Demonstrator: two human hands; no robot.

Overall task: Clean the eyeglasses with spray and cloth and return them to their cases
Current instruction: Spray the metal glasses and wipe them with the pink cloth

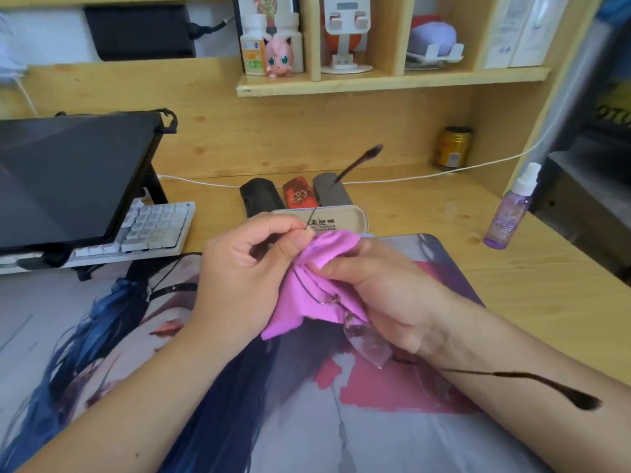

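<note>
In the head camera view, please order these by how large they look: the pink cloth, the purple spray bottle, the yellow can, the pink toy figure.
1. pink cloth, though it is nearest the camera
2. purple spray bottle
3. yellow can and pink toy figure: they look alike, so I do not rank them.

Keyboard [143,230], drink can [453,147] (yellow), pink figurine [279,59]

Landmark: beige case [327,218]. Just behind it you meet three cases [296,196] side by side, blocking a straight reach back. To its right, bare desk [426,213] lets you pass to the spray bottle [508,213]; left, keyboard [150,227] obstructs.
</note>
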